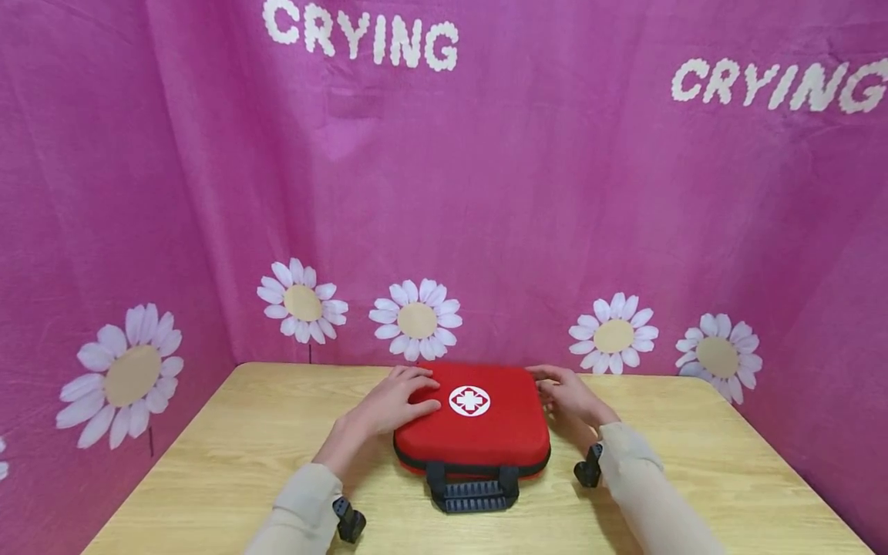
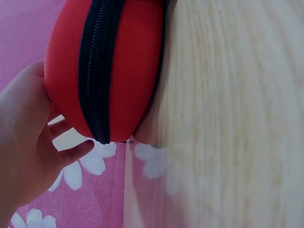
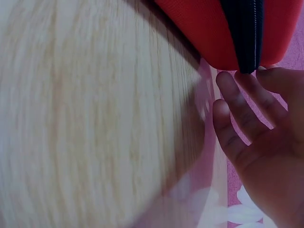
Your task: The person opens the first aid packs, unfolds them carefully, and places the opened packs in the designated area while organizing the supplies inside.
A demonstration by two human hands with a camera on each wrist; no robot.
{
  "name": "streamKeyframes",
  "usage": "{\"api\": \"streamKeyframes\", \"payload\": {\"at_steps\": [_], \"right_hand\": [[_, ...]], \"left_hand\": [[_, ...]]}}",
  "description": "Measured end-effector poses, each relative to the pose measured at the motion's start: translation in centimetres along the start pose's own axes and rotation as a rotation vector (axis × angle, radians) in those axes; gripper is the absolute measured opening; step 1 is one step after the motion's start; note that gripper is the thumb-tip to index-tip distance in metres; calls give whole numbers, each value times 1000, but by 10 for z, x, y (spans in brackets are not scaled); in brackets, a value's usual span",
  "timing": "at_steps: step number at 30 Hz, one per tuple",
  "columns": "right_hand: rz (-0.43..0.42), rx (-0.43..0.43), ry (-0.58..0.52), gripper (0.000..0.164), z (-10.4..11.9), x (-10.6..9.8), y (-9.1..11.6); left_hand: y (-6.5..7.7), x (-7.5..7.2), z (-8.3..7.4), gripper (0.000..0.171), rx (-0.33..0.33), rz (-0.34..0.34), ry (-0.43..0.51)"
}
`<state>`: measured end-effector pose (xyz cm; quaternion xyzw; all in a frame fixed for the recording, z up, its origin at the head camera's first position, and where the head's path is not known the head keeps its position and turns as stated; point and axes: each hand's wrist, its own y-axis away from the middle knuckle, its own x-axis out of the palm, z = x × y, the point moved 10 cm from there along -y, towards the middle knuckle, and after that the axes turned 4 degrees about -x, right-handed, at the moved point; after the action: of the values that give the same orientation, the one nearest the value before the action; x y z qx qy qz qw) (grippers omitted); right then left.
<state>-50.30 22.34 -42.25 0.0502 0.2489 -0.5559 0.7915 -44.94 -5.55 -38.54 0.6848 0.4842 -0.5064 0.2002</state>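
A red first aid case (image 1: 479,435) with a white cross emblem lies flat on the table, its black handle (image 1: 475,497) facing me. My left hand (image 1: 395,401) rests along the left part of the lid, fingers spread over the top. In the left wrist view, that hand (image 2: 33,137) lies beside the case's rounded end, with the black zipper (image 2: 97,71) closed there. At the back right corner, my right hand (image 1: 569,393) has loosely bent fingers. The right wrist view puts its fingertips (image 3: 227,81) right at the end of the zipper band (image 3: 247,42).
The light wooden table (image 1: 277,432) runs back to a pink curtain (image 1: 513,193) printed with daisies and white lettering. More curtain hangs along the left and right sides. Black cameras (image 1: 349,520) are strapped at both wrists.
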Motion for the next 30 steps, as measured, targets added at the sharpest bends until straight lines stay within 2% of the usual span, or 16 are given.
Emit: {"api": "streamKeyframes", "payload": {"at_steps": [8, 13, 19, 23, 30], "right_hand": [[14, 8, -8, 40, 4, -2, -2], [56, 49, -46, 43, -5, 0, -1], [88, 71, -63, 46, -9, 3, -1], [142, 64, -54, 48, -7, 8, -1], [229, 41, -72, 47, -8, 19, -2]], "left_hand": [[-3, 0, -1, 47, 3, 5, 14], [-3, 5, -4, 49, 9, 32, 32], [-6, 7, -1, 50, 17, 89, 88], [-4, 5, 3, 45, 34, 136, 112], [0, 3, -1, 39, 65, 203, 155]]}}
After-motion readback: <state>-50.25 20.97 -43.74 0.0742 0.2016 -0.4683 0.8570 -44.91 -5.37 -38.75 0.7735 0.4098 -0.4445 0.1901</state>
